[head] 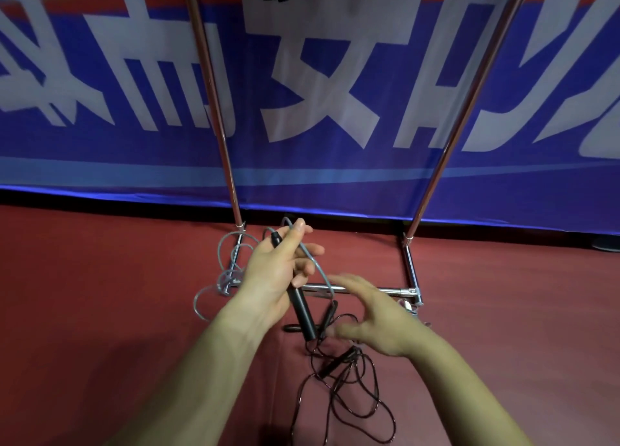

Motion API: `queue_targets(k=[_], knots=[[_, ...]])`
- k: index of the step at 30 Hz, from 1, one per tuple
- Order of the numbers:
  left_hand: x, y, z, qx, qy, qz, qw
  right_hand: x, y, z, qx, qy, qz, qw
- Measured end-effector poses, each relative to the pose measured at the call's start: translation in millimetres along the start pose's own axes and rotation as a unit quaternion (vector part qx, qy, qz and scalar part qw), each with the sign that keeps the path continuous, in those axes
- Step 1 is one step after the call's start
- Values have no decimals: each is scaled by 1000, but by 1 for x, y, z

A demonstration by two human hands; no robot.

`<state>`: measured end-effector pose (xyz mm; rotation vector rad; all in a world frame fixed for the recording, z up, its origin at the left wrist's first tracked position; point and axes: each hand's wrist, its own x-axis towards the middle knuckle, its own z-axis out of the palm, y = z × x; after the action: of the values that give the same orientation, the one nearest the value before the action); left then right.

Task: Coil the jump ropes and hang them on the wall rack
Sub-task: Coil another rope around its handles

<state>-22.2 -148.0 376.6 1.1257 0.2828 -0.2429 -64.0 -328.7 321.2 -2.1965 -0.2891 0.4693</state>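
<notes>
The left hand (276, 271) is gripping the grey jump rope (322, 273) by its black handle (303, 311), cord trailing onto the floor (100, 294). The right hand (372, 316) is hovering open above the black jump rope (337, 362).

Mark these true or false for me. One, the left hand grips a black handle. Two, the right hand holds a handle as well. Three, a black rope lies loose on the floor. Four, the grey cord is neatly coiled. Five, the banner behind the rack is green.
1. True: the left hand grips the handle.
2. False: the right hand is blurred, but its fingers are spread and no handle is in it.
3. True: the black rope sprawls on the floor.
4. False: the grey cord trails in loose loops by the foot of the rack.
5. False: the banner is blue with white characters.
</notes>
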Motion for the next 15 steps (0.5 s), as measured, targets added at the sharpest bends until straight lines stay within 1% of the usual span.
queue_targets(k=[1, 3, 4, 6, 8, 10, 11, 13, 15], knots=[[0, -1, 1, -8, -3, -5, 1000, 2, -4, 6, 34, -16, -33, 999], [1, -2, 1, -12, -3, -7, 1000, 2, -13, 11, 92, -1, -46, 995], [2, -3, -1, -1, 1, -5, 1000, 2, -15, 10, 114, 26, -42, 992], [5, -4, -6, 48, 9, -3, 999, 3, -20, 2, 169, 104, -28, 980], [4, -6, -10, 120, -4, -12, 993, 3, -27, -8, 285, 168, -15, 943], [3, -11, -12, 203, -41, -28, 978, 3, -35, -17, 386, 202, -12, 900], [1, -14, -11, 246, -69, -35, 966, 2, -38, -22, 412, 213, -14, 886], [-4, -19, -9, 314, -136, -55, 938, 1, -44, -29, 447, 223, -23, 866], [-10, -22, -7, 345, -200, -75, 914, 0, -52, -35, 476, 226, -41, 849]])
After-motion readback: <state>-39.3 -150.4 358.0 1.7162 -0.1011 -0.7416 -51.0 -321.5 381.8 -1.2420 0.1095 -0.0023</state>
